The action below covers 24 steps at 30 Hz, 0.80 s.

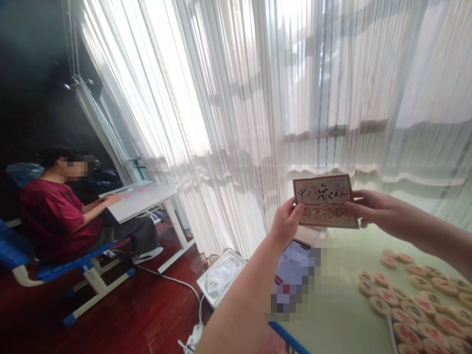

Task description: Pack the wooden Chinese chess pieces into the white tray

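Head view: left grip (287,222) and right grip (368,206) pinch a lettered panel (325,202) above a green table (337,314) near curtains (236,123).

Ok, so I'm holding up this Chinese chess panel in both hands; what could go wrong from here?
The printed panel is held aloft by its ends, so if the left hand or right hand loosens its grip, it might drop onto the table. The phone seems near the table's edge; a bump could knock it off. The round pieces lie clustered and could scatter if brushed.
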Each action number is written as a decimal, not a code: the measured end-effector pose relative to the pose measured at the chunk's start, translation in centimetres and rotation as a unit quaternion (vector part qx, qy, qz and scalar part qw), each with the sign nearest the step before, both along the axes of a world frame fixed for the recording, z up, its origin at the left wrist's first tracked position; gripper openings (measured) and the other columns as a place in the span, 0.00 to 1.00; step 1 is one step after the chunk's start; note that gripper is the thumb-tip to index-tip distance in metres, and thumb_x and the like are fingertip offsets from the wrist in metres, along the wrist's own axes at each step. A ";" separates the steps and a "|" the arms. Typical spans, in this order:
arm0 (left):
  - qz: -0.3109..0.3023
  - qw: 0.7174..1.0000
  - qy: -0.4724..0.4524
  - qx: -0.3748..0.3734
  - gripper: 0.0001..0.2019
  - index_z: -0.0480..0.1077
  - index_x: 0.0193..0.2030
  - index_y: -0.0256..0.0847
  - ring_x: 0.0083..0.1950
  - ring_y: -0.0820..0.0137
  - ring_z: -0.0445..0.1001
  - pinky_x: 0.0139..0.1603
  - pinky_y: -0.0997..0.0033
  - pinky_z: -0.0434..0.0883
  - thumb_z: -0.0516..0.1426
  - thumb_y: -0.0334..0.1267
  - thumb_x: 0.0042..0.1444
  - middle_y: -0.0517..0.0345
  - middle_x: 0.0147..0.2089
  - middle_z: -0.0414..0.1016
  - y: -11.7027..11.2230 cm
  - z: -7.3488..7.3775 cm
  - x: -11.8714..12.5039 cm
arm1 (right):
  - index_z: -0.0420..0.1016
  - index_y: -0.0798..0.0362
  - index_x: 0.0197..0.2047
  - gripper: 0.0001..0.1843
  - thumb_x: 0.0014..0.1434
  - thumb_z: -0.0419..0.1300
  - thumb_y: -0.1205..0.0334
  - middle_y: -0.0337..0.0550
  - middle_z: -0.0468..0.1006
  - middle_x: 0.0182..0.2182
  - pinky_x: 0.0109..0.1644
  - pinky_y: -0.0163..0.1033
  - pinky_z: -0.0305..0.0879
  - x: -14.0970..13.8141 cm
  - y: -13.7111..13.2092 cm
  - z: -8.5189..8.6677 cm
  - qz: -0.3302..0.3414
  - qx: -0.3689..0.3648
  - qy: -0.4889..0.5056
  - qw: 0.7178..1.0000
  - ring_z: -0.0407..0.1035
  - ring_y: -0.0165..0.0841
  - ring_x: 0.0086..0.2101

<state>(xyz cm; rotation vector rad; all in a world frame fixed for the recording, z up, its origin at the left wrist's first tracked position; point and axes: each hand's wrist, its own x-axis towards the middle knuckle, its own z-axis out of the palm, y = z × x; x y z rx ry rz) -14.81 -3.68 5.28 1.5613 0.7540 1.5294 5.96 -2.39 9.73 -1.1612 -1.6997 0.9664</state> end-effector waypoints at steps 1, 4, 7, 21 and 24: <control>-0.007 1.000 -0.015 -0.015 0.22 0.68 0.45 0.33 0.28 0.73 0.71 0.27 0.73 0.70 0.54 0.51 0.52 0.54 0.33 0.73 -0.9 -0.2 0.6 | 0.72 0.53 0.38 0.22 0.43 0.62 0.47 0.48 0.77 0.25 0.21 0.40 0.62 0.3 -1.4 0.2 -0.003 0.012 -0.004 1.000 0.66 0.34 0.20; -0.008 0.998 -0.046 -0.050 0.20 0.67 0.40 0.34 0.18 0.79 0.62 0.16 0.78 0.63 0.54 0.51 0.51 0.62 0.25 0.65 -4.1 -1.0 2.6 | 0.71 0.54 0.39 0.27 0.43 0.61 0.42 0.41 0.73 0.18 0.18 0.35 0.56 1.3 -6.6 -0.3 -0.041 0.007 -0.005 0.999 0.60 0.29 0.17; -0.014 0.995 -0.064 -0.070 0.18 0.67 0.39 0.34 0.18 0.81 0.59 0.14 0.81 0.61 0.53 0.49 0.51 0.64 0.24 0.61 -7.9 -1.7 4.9 | 0.71 0.53 0.40 0.27 0.44 0.61 0.41 0.40 0.73 0.19 0.18 0.34 0.57 2.8 -12.5 -1.6 -0.086 -0.008 0.009 0.996 0.60 0.28 0.16; 0.058 0.891 0.393 0.219 0.43 0.47 0.65 0.29 0.57 0.51 0.64 0.56 0.53 0.62 0.55 0.55 0.49 0.35 0.56 0.65 -18.5 -3.1 12.8 | 0.76 0.57 0.28 0.26 0.54 0.49 0.42 0.46 0.77 0.23 0.31 0.36 0.61 9.6 -23.9 -9.7 -0.387 0.051 -0.010 0.921 0.69 0.36 0.28; 0.093 0.874 0.417 0.231 0.42 0.50 0.64 0.30 0.53 0.53 0.68 0.54 0.55 0.64 0.54 0.56 0.49 0.38 0.52 0.70 -17.2 -3.6 11.7 | 0.73 0.55 0.22 0.30 0.57 0.44 0.42 0.44 0.72 0.16 0.29 0.36 0.58 9.2 -22.9 -9.9 -0.303 0.032 -0.085 0.949 0.67 0.36 0.24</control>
